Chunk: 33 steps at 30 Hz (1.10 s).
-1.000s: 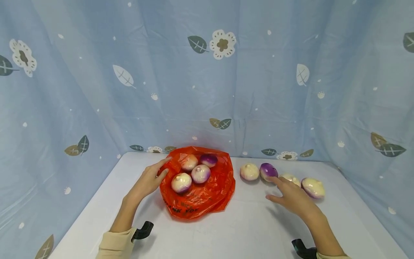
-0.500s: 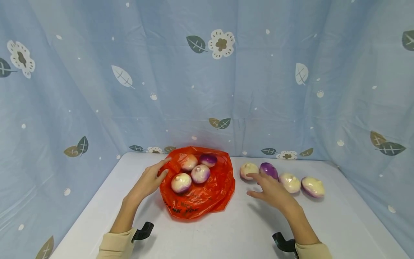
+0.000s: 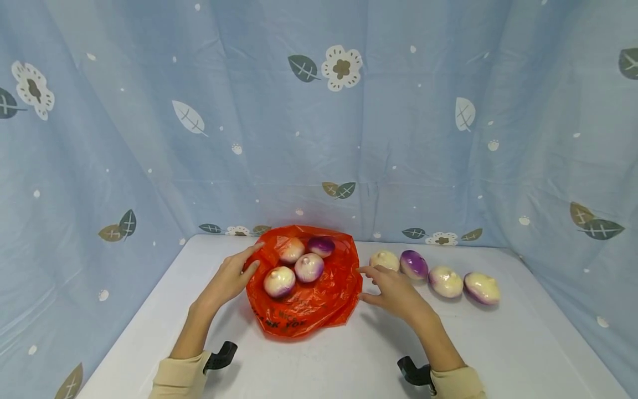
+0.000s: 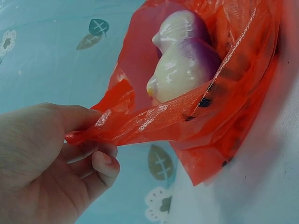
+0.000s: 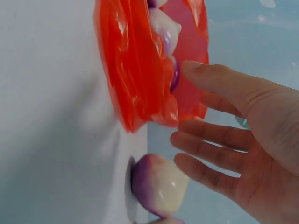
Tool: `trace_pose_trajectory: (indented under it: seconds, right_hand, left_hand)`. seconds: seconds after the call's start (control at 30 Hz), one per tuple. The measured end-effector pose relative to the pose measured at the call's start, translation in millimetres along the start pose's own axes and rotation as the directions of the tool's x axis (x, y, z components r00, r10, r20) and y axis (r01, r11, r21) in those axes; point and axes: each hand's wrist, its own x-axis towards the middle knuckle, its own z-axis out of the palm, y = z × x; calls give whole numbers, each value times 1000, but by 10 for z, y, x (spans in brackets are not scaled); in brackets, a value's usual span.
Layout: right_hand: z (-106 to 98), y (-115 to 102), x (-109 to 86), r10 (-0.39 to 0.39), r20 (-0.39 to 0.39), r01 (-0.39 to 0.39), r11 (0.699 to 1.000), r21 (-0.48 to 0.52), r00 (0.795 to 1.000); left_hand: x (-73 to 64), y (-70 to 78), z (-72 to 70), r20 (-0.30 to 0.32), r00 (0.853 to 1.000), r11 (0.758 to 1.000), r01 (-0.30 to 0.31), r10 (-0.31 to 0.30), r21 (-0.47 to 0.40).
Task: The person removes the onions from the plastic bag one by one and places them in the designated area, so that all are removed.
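Note:
A red plastic bag (image 3: pixel 326 302) lies opened out on the white table, with several shiny white-and-purple onions (image 3: pixel 309 268) inside. At its left side my left hand (image 3: pixel 228 280) pinches the rim; in the left wrist view a gathered strip of the bag runs between thumb and fingers (image 4: pixel 106 163). My right hand (image 3: pixel 396 293) is at the bag's right edge, thumb and fingers spread and nothing held. Its fingertips overlap the rim in the right wrist view. Just behind that hand sits a pale onion (image 3: pixel 384 259), partly hidden by the fingers.
To the right of the bag, a purple onion (image 3: pixel 413 264) and two pale ones, a middle onion (image 3: pixel 446 281) and an outer onion (image 3: pixel 482 288), form a row on the table (image 3: pixel 309 371). A blue patterned curtain (image 3: pixel 279 138) encloses the back and sides.
My right hand has moved left from over the onion row to the bag's right edge, uncovering the purple and pale onions. The left hand has stayed on the rim.

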Motion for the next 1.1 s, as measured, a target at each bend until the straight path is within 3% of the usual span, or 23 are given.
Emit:
trace_pose_trajectory:
  seconds: [0.3,0.63,0.87,1.1]
  right_hand:
    - [75,-192,79,-50,-9,50,999,13,999]
    - [185,-379,172,-52,6,52,999,-4,999]
    - [234,-518,338,-52,53,54,998,-37,997]
    - [314,-545,530,-63,13,63,997,-51,998]
  left_hand:
    - [8,-2,9,3,1000,1000,0,0,-2]
    - [-6,-7,13,9,1000,1000,13,-13,-13]
    - [-8,-13,21,6,1000,1000,2,-2,-13]
    - [12,-20,32,5,1000,1000,-9,9,-6]
